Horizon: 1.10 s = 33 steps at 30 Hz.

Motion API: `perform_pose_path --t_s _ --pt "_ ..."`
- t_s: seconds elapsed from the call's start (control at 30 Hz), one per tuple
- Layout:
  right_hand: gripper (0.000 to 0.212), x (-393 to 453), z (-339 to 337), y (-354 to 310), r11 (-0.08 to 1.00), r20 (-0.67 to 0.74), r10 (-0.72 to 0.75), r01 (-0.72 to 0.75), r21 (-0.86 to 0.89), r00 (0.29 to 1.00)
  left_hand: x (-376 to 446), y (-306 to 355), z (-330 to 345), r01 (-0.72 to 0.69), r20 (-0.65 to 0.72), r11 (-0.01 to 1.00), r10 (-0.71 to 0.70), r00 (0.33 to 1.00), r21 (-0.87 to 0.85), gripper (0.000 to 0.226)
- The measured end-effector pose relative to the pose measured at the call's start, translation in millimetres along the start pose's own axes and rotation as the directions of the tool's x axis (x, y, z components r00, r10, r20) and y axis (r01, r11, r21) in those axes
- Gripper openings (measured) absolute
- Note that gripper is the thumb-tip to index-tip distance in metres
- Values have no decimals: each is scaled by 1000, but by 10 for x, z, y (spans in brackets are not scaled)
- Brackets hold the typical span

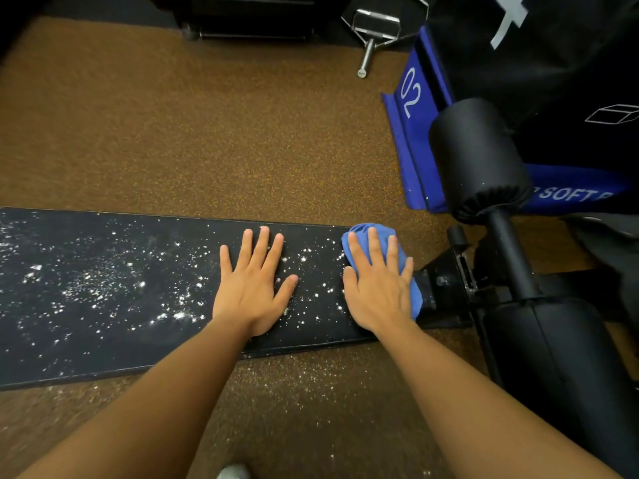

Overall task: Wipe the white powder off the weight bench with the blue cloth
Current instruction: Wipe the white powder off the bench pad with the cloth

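Observation:
The black weight bench (145, 337) runs across the view from the left edge to the right of centre. White powder (103, 288) is scattered over most of its pad, thickest left of centre. My left hand (254, 286) lies flat on the pad with fingers spread and holds nothing. My right hand (377, 285) presses flat on the bunched blue cloth (358, 233) at the bench's right end. The cloth shows above my fingers and along the right side of my hand.
Brown speckled floor (193, 133) lies beyond and in front of the bench, with some powder spilled on the near side. Black foam rollers (480, 157) and the bench frame stand at right. A blue and black soft box (411, 98) and a metal handle (371, 32) sit behind.

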State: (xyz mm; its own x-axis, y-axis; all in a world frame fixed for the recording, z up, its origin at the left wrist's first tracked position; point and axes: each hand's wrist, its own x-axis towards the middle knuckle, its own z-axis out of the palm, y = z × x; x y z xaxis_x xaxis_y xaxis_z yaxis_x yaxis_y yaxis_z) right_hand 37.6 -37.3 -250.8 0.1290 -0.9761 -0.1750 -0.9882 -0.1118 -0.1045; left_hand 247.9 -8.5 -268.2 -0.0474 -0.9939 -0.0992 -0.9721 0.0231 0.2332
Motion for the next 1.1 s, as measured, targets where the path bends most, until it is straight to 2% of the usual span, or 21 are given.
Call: perform_pose_path --t_s 0.2,0.37,0.6,0.9,1.1 --pt "60 62 -25 245 996 -40 -92 93 11 995 -10 -5 19 0 -14 1000 0 1000 5 70" --pt "60 66 59 172 999 -35 -19 21 48 999 -9 -3 30 0 -23 1000 0 1000 -7 69" --pt "58 -119 61 178 997 -40 11 -8 77 999 -21 -12 3 -2 -17 1000 2 1000 -15 70" --pt "58 351 17 20 993 -39 79 -75 86 996 10 23 -3 1 -4 1000 -1 1000 20 71" --pt "67 2 89 79 998 -34 -55 56 25 998 3 8 -4 -3 -22 1000 3 1000 -7 72"
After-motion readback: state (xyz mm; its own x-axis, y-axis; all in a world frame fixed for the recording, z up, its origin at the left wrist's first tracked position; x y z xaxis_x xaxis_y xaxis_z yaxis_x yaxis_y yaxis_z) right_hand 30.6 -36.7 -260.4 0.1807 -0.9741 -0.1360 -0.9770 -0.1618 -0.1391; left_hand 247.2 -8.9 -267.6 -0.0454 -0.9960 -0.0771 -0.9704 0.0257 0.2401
